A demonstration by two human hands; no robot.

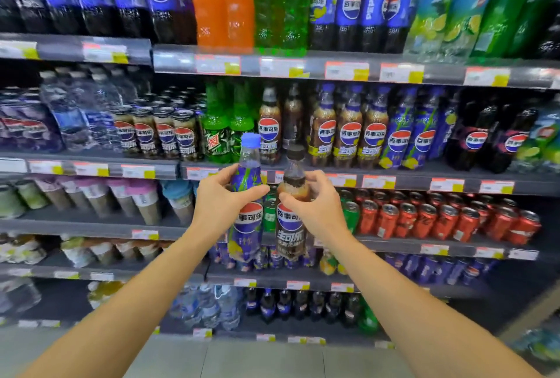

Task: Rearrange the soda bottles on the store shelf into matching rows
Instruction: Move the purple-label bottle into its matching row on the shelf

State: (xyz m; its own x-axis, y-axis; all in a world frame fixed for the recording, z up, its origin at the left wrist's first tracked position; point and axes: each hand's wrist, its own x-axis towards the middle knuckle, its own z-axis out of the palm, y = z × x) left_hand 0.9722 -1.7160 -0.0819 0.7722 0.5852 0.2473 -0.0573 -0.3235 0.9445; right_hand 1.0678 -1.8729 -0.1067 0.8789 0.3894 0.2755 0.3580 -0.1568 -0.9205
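My left hand (pixel 222 195) grips a Pepsi bottle with a blue cap and a blue bamboo-print label (pixel 247 226). Beside it, my right hand (pixel 315 204) grips a brown Pepsi bottle with a black cap (pixel 291 232). Both bottles stand upright, side by side, held in front of the shelves. On the second shelf (pixel 424 174) behind them stand brown black-capped Pepsi bottles (pixel 269 132), brown blue-capped ones (pixel 351 135) and blue bamboo-label bottles (pixel 406 138). A gap shows on that shelf just right of the brown black-capped bottles.
Green Mountain Dew bottles (pixel 216 132) and Pepsi cans (pixel 163 135) stand left on the second shelf, dark Pepsi bottles (pixel 475 141) right. Large bottles fill the top shelf (pixel 272 65). Red cans (pixel 439 217) sit below. The floor (pixel 242 359) is tiled.
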